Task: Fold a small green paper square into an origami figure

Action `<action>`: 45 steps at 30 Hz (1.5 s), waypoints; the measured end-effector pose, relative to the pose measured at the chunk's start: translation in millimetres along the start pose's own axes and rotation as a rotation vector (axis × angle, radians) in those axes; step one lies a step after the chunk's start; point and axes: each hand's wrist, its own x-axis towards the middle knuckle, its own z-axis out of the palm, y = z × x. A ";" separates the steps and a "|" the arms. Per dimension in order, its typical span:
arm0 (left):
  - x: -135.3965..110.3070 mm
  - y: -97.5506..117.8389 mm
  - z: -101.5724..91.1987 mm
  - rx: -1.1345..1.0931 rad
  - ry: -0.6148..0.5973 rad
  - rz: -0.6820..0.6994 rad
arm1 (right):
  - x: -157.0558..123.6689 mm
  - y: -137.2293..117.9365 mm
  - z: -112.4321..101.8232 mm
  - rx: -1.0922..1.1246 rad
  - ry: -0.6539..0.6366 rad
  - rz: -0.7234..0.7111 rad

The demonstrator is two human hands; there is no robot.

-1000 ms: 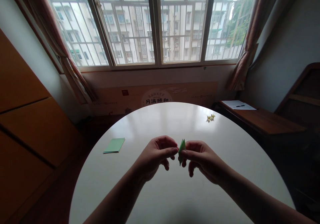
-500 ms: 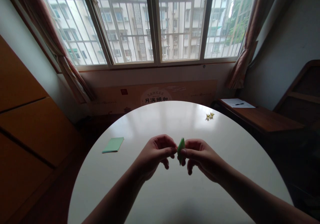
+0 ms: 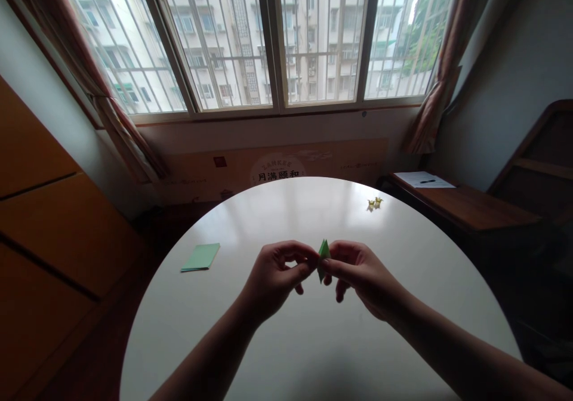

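Head view, looking forward and down. Two bare hands meet above a round white worktop [image 3: 277,347]. The left grip [image 3: 277,275] is pinched nearly closed, thumb and index fingertips at the near-left edge of a folded green paper [image 3: 323,247]. The right grip [image 3: 364,275] is closed on the same paper from its right side, thumb in front; its lower fingers curl loosely. The paper stands upright between both grips, pointed at top and bottom, its middle partly hidden by the fingertips.

Left of the left grip, well apart, lies a flat stack of pale green paper [image 3: 201,257]. Beyond the right grip, near the far edge, sit two small yellowish folded shapes [image 3: 378,202], side by side. Farther right, off the worktop, brown wooden furniture [image 3: 487,210] carries a white sheet [image 3: 409,177] with a dark pen [image 3: 427,181] on it.

Ahead of the grips, a tan panel [image 3: 192,165] stands below a barred window [image 3: 275,43]; the worktop's far edge cuts off its lower part. Large dark characters on it read 月满颐和, under arched letters resembling "ZANKEE"; the smaller script is too faint to read.
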 end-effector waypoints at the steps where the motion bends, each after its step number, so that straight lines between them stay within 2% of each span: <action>1: 0.4 -0.2 0.0 0.001 0.001 0.001 | -0.3 0.3 -0.1 -0.003 -0.001 0.001; 11: -0.3 1.5 2.6 -0.016 0.047 0.001 | 0.2 4.3 -3.2 -0.008 -0.027 -0.025; 19: 2.0 -1.5 -0.4 -0.143 -0.045 -0.061 | -0.2 1.3 -1.9 -0.064 -0.021 -0.032; 32: 1.0 -3.0 2.2 -0.125 -0.038 -0.016 | -4.0 -1.7 3.4 -0.084 0.027 -0.028; 45: -2.0 -0.6 8.5 -0.015 0.015 0.015 | -4.9 2.2 2.6 -0.210 0.053 -0.104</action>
